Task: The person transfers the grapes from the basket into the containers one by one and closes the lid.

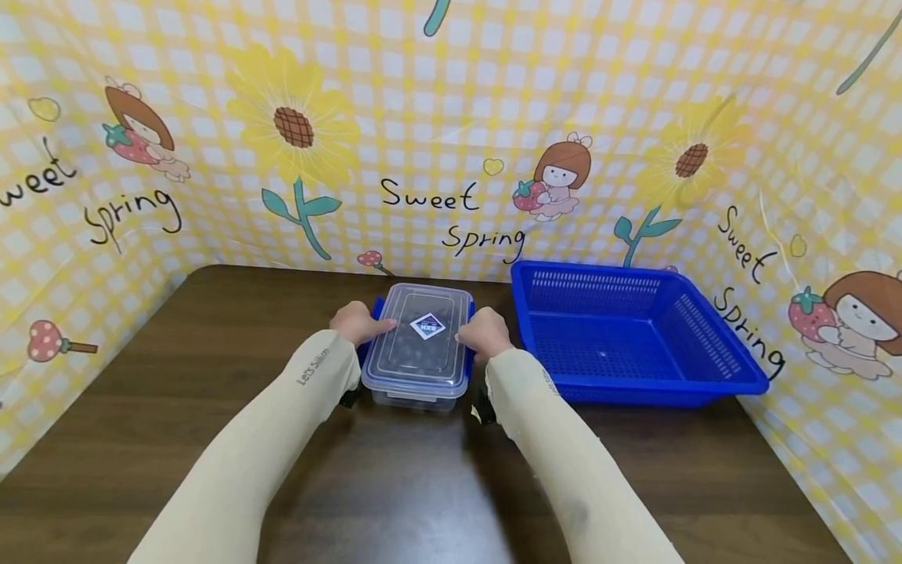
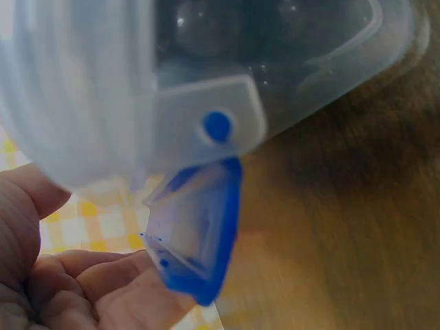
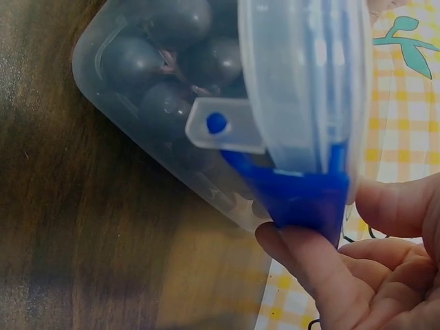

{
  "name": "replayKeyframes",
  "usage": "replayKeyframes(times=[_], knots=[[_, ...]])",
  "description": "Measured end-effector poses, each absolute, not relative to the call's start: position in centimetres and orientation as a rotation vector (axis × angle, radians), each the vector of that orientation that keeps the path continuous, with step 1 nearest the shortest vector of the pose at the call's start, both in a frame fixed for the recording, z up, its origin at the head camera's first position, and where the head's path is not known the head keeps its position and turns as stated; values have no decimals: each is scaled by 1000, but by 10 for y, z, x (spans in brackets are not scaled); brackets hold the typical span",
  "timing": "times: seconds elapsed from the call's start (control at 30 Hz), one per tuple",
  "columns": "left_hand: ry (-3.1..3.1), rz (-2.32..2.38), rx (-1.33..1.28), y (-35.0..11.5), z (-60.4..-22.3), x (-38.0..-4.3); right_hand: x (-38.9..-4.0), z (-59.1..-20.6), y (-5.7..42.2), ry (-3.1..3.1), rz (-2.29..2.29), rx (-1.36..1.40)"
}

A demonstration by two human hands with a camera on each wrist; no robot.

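A clear lidded food container [image 1: 416,337] with a diamond label and blue side latches stands on the table. Dark round things [image 3: 180,103] show through its wall. My left hand [image 1: 355,321] lies at its left side, thumb on the lid's edge. The left latch [image 2: 199,227] is swung outward, and the fingers [image 2: 113,282] lie against it, well apart from the thumb. On the other side, my right hand [image 1: 485,333] pinches the right latch [image 3: 302,196] between fingers and lid rim, thumb at the rim. That latch lies closer to the lid.
A blue perforated basket [image 1: 644,392] stands right of the container, close to my right hand. The brown table [image 1: 211,439] ends at a yellow checked cloth [image 1: 416,110] behind and at both sides.
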State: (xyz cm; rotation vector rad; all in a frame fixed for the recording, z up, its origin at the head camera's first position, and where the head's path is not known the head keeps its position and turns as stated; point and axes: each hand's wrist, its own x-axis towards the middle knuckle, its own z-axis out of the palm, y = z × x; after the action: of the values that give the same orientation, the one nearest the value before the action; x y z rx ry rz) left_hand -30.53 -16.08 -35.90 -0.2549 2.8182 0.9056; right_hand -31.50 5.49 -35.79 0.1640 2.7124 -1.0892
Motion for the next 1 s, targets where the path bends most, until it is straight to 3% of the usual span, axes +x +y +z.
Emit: replayKeyframes(times=[0.47, 1.0], knots=[[2327, 1467, -351, -166, -362, -312, -318, -357, 54, 2699, -1092, 155], [2389, 1338, -411, -162, -358, -316, -316, -356, 54, 2692, -1095, 168]])
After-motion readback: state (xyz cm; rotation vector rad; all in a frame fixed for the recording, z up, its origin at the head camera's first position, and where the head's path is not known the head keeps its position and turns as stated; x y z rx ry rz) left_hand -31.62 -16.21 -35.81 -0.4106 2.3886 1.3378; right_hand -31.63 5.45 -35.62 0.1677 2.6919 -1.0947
